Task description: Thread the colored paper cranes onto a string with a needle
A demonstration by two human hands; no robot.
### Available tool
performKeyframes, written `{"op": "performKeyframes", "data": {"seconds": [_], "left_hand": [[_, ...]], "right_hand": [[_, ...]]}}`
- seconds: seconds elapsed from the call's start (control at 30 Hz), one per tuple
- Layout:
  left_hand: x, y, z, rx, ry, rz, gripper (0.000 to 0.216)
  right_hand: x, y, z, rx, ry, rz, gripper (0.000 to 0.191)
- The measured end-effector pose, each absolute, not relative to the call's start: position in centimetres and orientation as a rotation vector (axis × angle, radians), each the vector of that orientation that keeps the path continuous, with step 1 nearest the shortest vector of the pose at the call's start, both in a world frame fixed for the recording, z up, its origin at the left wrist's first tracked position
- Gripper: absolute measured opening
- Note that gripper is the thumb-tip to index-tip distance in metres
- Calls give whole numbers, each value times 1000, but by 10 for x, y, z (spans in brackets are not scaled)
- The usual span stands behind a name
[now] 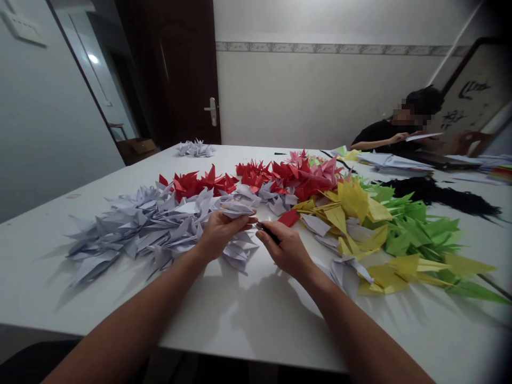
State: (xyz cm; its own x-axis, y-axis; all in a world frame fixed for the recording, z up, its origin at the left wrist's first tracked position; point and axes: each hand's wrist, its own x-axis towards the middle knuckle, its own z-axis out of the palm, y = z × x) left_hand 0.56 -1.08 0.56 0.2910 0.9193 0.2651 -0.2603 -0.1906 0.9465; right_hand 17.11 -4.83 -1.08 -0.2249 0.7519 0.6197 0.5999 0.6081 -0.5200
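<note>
My left hand (pixel 218 233) pinches a pale lilac folded paper piece (pixel 237 209) just above the table. My right hand (pixel 285 248) is closed round a thin dark pen-like tool (pixel 267 232), whose tip points at that piece. Under and left of my hands lies a heap of lilac folded paper cranes (pixel 148 226). Red folded pieces (pixel 280 178) lie behind, yellow ones (pixel 352 205) and green ones (pixel 416 226) to the right.
The white table (pixel 240 314) carries the heaps. A small lilac pile (pixel 195 149) sits at the far edge. Black pieces (pixel 440 194) lie at the right. Another person (pixel 400 130) sits at the far right corner with paper stacks (pixel 390 161). A dark door (pixel 188 74) stands behind.
</note>
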Motion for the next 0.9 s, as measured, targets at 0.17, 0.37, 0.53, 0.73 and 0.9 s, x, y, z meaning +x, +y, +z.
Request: {"op": "performKeyframes", "data": {"seconds": [0.17, 0.37, 0.53, 0.73, 0.9], "left_hand": [[7, -12, 4, 1415, 663, 1199, 29], [7, -16, 8, 1469, 734, 1185, 29], [8, -17, 7, 1489, 741, 1222, 27], [5, -11, 14, 1492, 837, 1339, 32], [-9, -5, 19, 1780, 922, 1438, 35]], "right_hand": [[172, -46, -13, -1079, -1912, 187, 19], [173, -43, -15, -1063, -1920, 222, 19], [172, -44, -16, -1084, -1902, 220, 20], [176, -41, -14, -1105, -1576, 379, 28], [191, -36, -2, -1015, -1205, 467, 37]]}}
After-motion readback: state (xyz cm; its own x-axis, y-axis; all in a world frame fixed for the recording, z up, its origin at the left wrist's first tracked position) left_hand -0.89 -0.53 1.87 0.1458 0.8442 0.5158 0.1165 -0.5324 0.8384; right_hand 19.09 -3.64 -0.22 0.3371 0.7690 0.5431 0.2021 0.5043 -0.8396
